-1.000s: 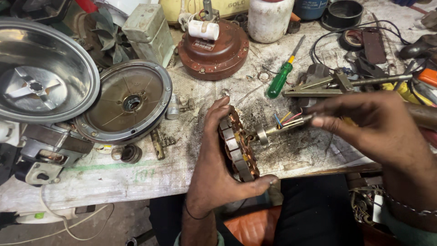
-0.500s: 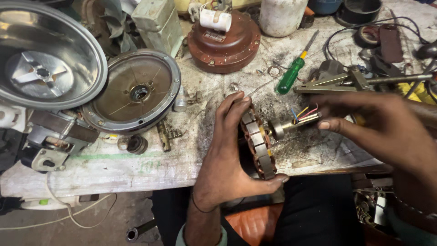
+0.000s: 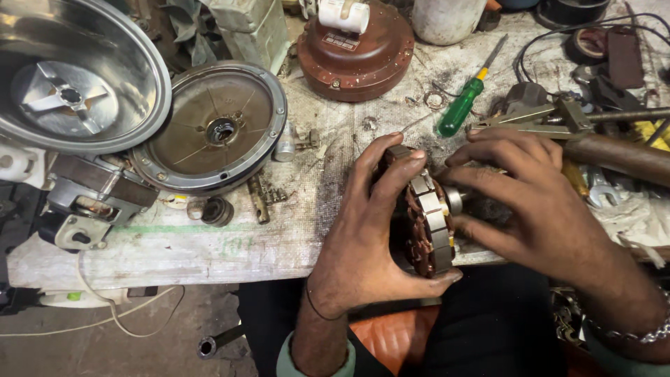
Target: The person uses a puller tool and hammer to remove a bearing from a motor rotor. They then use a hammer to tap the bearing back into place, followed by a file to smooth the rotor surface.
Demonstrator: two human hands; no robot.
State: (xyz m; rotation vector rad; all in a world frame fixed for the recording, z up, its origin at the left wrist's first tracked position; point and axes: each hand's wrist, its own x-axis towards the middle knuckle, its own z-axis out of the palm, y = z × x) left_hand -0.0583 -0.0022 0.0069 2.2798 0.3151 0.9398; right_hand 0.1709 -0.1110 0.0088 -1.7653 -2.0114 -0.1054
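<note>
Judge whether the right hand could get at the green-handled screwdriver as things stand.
Probably yes: the green-handled screwdriver lies bare on the bench just beyond the right hand, nothing over it, though that hand is on the wound stator.

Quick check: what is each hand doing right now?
Left hand: closed around the motor stator.
Right hand: fingers on the stator's shaft end; grip cannot be told.
</note>
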